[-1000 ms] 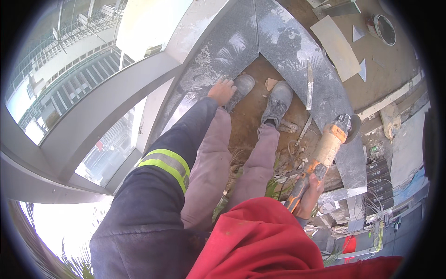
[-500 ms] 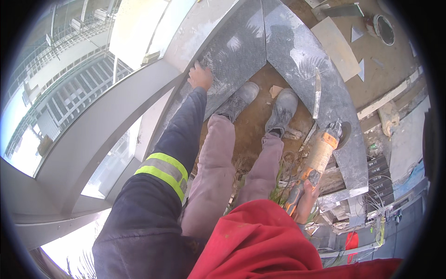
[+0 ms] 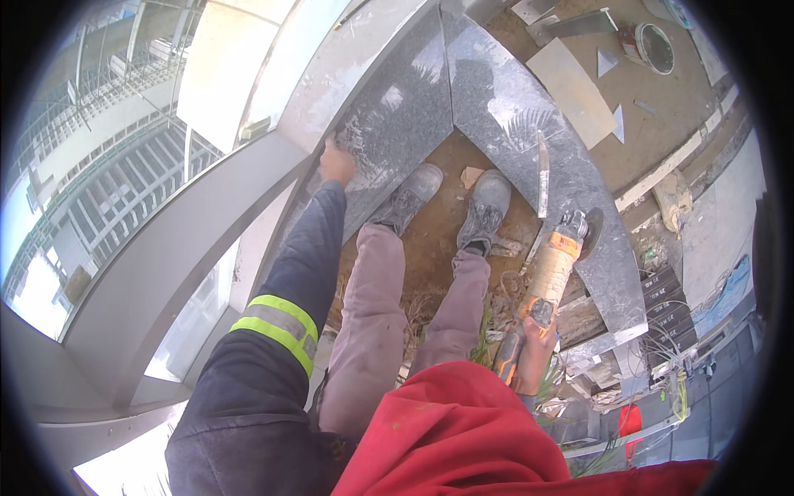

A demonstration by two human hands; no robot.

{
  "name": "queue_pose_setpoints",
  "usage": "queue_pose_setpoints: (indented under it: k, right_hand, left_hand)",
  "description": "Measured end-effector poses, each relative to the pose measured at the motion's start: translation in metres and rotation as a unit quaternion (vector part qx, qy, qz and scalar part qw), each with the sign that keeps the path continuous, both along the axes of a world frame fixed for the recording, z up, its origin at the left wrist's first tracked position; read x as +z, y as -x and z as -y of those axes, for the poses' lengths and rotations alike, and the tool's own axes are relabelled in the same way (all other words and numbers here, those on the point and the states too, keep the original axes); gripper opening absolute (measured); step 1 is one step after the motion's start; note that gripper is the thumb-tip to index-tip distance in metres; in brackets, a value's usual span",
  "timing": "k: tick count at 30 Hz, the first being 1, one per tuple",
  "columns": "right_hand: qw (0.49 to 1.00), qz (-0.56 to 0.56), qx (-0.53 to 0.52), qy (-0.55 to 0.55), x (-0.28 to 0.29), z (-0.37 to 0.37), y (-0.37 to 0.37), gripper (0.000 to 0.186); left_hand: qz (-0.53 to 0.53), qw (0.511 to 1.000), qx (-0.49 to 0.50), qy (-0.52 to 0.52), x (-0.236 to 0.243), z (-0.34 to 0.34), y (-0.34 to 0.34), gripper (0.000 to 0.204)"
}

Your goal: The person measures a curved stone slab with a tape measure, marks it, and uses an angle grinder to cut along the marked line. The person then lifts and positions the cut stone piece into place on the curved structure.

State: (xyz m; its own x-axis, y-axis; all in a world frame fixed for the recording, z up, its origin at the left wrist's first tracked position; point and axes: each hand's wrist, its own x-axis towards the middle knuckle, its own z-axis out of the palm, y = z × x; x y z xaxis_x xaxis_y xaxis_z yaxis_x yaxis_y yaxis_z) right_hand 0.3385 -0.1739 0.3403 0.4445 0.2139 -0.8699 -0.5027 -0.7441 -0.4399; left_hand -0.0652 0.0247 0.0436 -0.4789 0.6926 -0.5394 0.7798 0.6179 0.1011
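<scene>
My right hand is wrapped round the rear body of an orange angle grinder, whose front is bound in pale tape. The grinder's round disc is at the right-hand dark grey stone slab; whether it touches cannot be told. On the left, my left hand rests at the outer edge of the other grey slab, beside the pale curved frame. Its fingers reach forward, partly lost in glare, and hold nothing visible. A narrow metal strip lies on the right-hand slab.
My dusty shoes stand on brown ground between the slabs. Beyond lie a beige board, triangular offcuts and a bucket. Timber, cables and rubble are on the right. Left of the frame there is a drop toward scaffolding.
The whole view has shifted slightly, so slabs and grinder appear further left. My left hand stays at the slab edge, its fingers less spread. My right hand keeps its hold on the grinder.
</scene>
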Motion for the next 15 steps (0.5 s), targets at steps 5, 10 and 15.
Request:
queue_pose_setpoints:
  k: [5,10,15]
  right_hand:
    - [1.0,-0.011,0.015,-0.001,-0.004,0.004,0.003,0.045]
    - [1.0,-0.025,0.009,0.004,-0.007,0.016,0.006,0.044]
    - [1.0,-0.026,0.011,0.003,-0.005,0.016,0.006,0.045]
  left_hand:
    - [-0.013,1.0,-0.017,0.009,0.005,0.001,0.006,0.056]
    - [-0.005,0.999,-0.022,0.039,0.001,0.003,-0.004,0.063]
    - [0.004,0.998,-0.049,0.04,0.0,0.012,-0.009,0.07]
